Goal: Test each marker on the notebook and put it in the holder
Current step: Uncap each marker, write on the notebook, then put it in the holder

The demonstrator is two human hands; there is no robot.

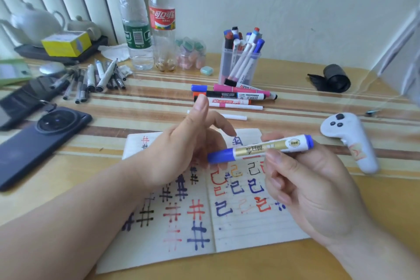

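My right hand (304, 186) holds a blue-capped marker (261, 148) with a gold and white barrel, lying level above the open notebook (245, 229). Its cap points left, toward my left hand (181, 150). That hand hovers just left of the cap with fingers loosely spread, and I cannot tell whether it touches the cap. The notebook pages carry blue, red, black and orange test marks. The clear holder (238, 68) stands behind with several markers upright in it. Several loose markers (234, 95) lie on the table in front of the holder.
A white controller (350, 141) lies right of the notebook and a dark phone (38, 143) left. At the back left are a pile of pens (97, 79), two bottles (147, 29), a teapot on a tray, and a black roll (334, 78) at the right.
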